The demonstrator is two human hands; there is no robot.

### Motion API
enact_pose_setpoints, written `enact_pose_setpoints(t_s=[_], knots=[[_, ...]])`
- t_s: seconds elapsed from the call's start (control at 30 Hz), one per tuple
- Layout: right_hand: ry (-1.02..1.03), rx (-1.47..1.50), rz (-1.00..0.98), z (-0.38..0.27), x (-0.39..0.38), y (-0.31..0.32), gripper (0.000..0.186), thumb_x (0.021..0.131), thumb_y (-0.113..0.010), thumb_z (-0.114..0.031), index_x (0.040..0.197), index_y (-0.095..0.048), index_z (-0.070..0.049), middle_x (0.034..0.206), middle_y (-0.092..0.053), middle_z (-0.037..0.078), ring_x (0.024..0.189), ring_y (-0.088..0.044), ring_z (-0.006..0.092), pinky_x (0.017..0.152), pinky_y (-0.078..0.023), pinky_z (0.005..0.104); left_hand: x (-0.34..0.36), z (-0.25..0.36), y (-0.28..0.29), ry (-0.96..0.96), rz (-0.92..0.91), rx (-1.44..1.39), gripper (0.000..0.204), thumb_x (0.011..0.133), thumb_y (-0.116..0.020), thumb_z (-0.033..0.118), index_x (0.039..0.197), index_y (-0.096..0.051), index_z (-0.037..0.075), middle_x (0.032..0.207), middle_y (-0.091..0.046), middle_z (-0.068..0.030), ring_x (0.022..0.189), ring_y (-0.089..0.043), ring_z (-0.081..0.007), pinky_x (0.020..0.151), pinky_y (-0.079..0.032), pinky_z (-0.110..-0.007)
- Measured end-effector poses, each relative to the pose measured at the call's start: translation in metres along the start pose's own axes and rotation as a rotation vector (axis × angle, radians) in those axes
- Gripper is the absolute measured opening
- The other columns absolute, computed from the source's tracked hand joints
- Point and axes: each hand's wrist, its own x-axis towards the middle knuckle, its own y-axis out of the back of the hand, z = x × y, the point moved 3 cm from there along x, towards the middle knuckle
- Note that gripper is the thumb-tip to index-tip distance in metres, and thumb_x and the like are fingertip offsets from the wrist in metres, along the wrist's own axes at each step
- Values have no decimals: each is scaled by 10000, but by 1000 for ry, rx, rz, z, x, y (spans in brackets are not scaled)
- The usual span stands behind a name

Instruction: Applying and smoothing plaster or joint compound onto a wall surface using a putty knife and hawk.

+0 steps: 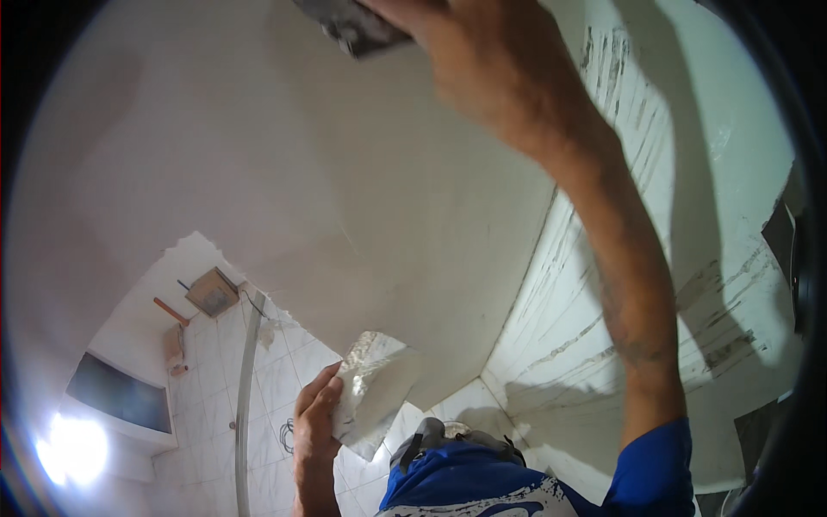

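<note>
Plastered surface (345, 189) toned pale grey-beige; adjoining white surface (564, 314) streaked with dark grey lines. Held board (370, 392) mottled in white, cream and grey; held tool (353, 30) coloured dark grey. Blue shirt (461, 470) broken by white, speckle-edged print; sleeve (659, 465) coloured plain blue. White floor tiles (211, 379) veined grey; box (212, 293) toned brown, long bar (245, 414) grey.

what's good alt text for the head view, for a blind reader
A person's right hand holds a dark tool near a smooth pale wall, while the left hand holds a smeared board. A bright light glows at lower left.
</note>
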Motion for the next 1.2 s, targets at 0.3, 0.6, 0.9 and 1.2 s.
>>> enact_pose_setpoints(t_s=[0.3, 0.6, 0.9, 1.2], knots=[[-463, 174, -301, -145, -191, -13, 470, 937, -620, -183, 1401, -550, -168, 1502, -416, 151, 1344, -455, 331, 1064, -354, 578, -16, 9, 27, -11, 174, 43, 524, 914, -554, 226, 1287, -520, -141, 1066, -687, -175, 876, -677, -180, 770, -529, -261], [-625, 338, -580, -250, -313, 14, 469, 940, -554, -112, 1407, -506, -110, 1449, -430, 203, 1331, -466, 353, 1085, -315, 622, -18, 11, 20, -29, 89, 27, 541, 910, -554, 221, 1310, -501, -139, 1087, -682, -174, 901, -674, -182, 777, -527, -262], [-262, 18, 29, -37, -66, 22, 376, 875, -608, -131, 1247, -583, -80, 1187, -563, 148, 1119, -571, 304, 958, -434, 512, -26, -2, 20, -115, 151, -28, 558, 918, -562, 230, 1325, -483, -144, 1115, -672, -184, 924, -674, -195, 817, -531, -277], [-180, -27, -8, -13, 0, -44, 332, 858, -636, -124, 1162, -583, 1, 1072, -558, 151, 1041, -563, 286, 907, -451, 449, -23, -14, 25, -141, 146, -40, 543, 935, -533, 238, 1326, -486, -137, 1110, -671, -181, 939, -668, -181, 817, -528, -266]])
